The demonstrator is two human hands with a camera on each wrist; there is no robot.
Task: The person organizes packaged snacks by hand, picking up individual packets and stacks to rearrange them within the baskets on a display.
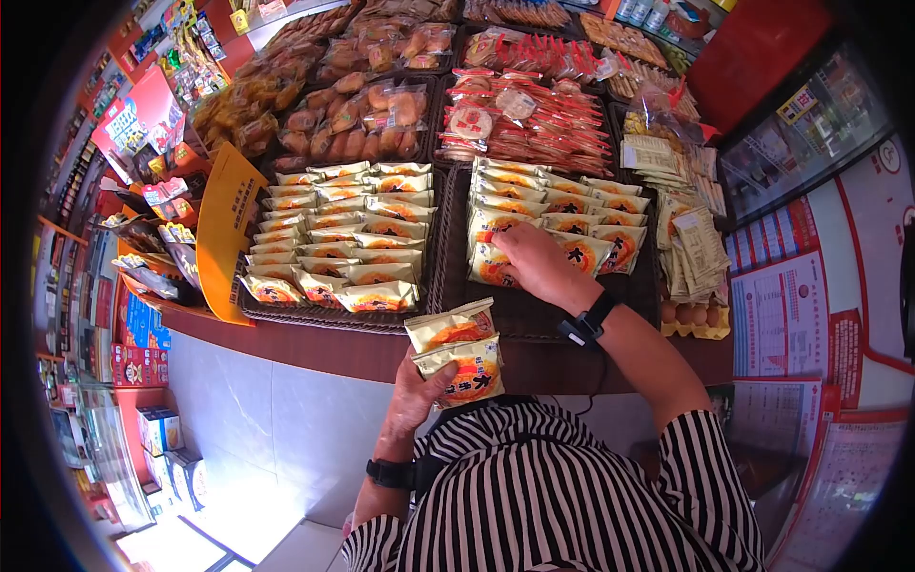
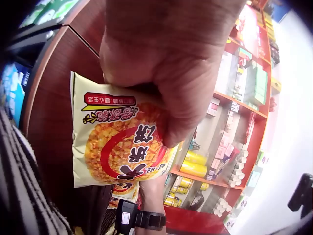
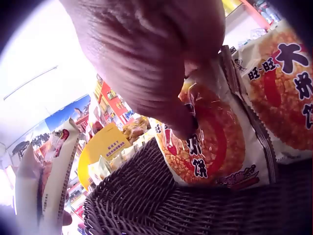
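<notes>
My left hand (image 1: 413, 393) grips cream-coloured rice cracker packets (image 1: 471, 370) in front of my body, with the thumb across the front one. Two overlap there in the head view; the left wrist view shows the front packet (image 2: 124, 137) with its orange cracker picture. Over the right dark wicker basket (image 1: 562, 313), my right hand (image 1: 545, 267) pinches a rice cracker packet (image 1: 488, 265) at the front of the left row. Close up in the right wrist view, the thumb presses on that packet's face (image 3: 215, 147). More packets (image 1: 572, 205) stand in rows behind and beside it.
Left of this basket, another basket of rice cracker packets (image 1: 334, 238) stands behind a yellow card display (image 1: 229, 229). Trays of bagged buns (image 1: 357, 119) and red-wrapped snacks (image 1: 524, 119) lie farther back. Eggs (image 1: 694, 315) sit at the right end, and the brown counter edge (image 1: 315, 334) runs in front.
</notes>
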